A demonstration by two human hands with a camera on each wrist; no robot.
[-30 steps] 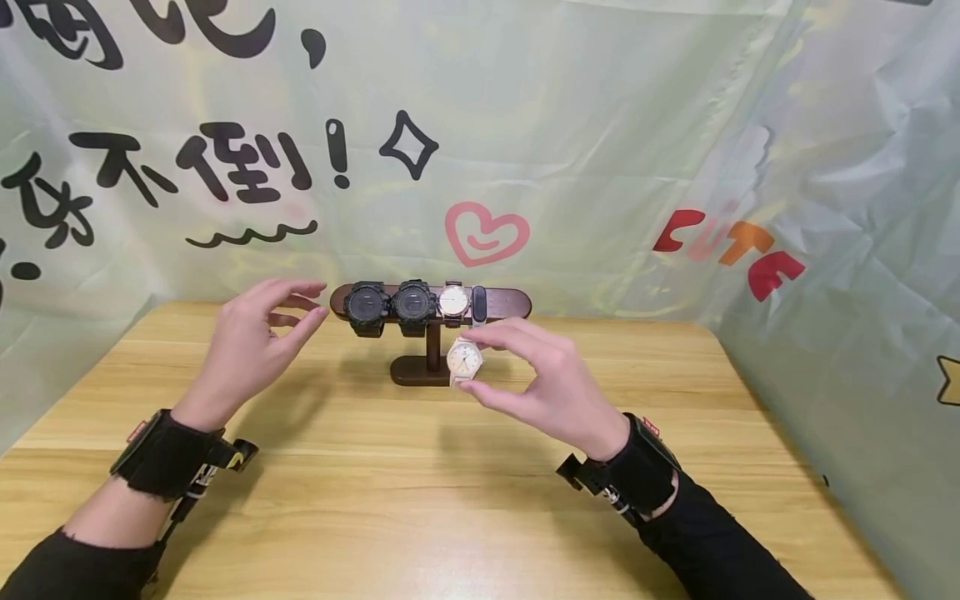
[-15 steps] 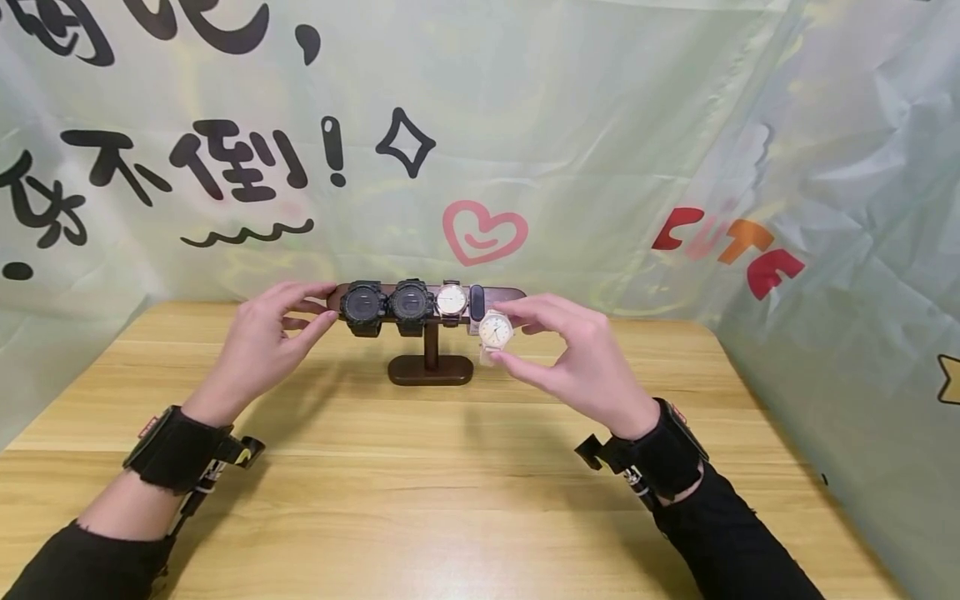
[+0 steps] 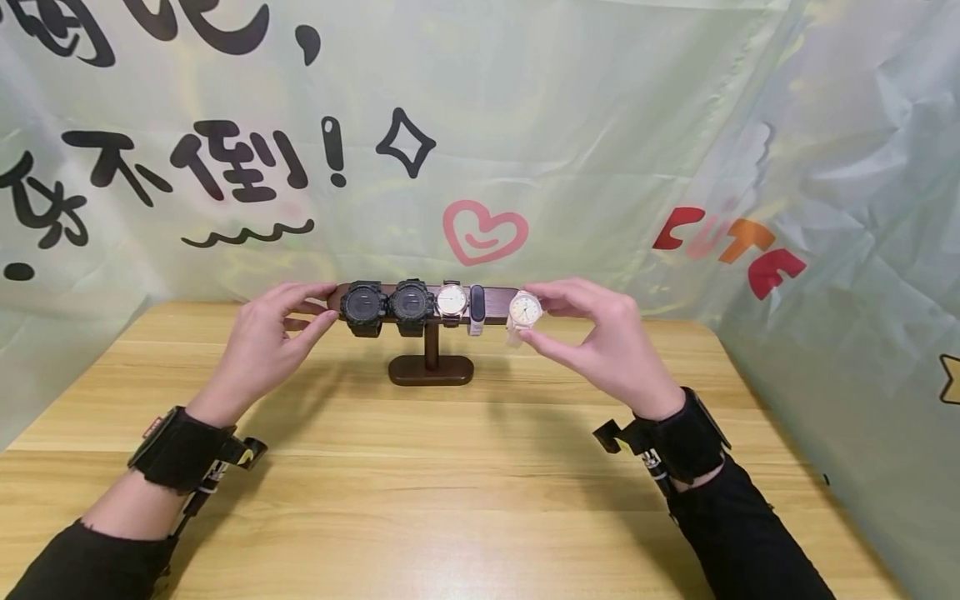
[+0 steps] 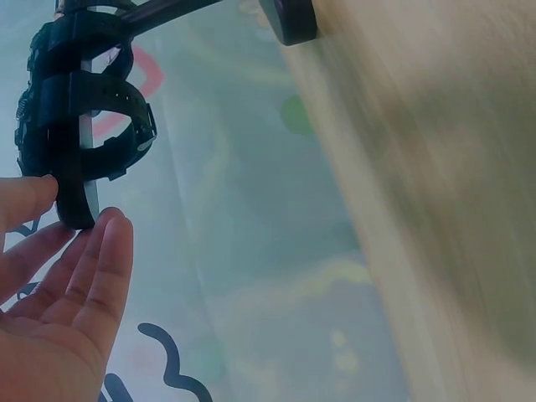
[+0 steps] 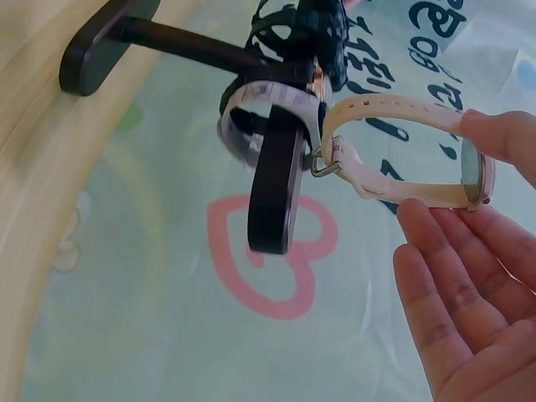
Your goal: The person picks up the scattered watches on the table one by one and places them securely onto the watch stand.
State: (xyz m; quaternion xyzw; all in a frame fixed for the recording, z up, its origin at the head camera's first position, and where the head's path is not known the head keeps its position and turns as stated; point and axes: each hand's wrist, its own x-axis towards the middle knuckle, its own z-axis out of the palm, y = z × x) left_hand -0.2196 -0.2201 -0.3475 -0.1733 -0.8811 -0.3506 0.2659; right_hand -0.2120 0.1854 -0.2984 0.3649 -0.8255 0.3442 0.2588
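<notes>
A dark wooden watch stand (image 3: 497, 307) stands on the table. My left hand (image 3: 262, 346) grips the left end of its bar, thumb on one side and fingers on the other in the left wrist view. My right hand (image 3: 600, 333) pinches a white-strapped wristwatch (image 3: 525, 309) by its case, at the bar's right end. In the right wrist view the buckled strap (image 5: 394, 107) hangs as an open loop beside the bar end (image 5: 275, 201), not around it. On the bar sit two chunky black watches (image 3: 364, 305), a round pale-dial watch (image 3: 452, 300) and a slim fitness band (image 3: 477, 307).
The wooden table (image 3: 450, 500) carries the stand's dark base (image 3: 431, 371). A pale printed cloth (image 3: 600, 125) hangs close behind and along the right side. Black wrist straps with small cameras (image 3: 180, 450) sit on both forearms.
My left hand has moved in to the stand's left end and now grips it. My right hand has carried the white watch rightward and up, from before the base to the bar's right end.
</notes>
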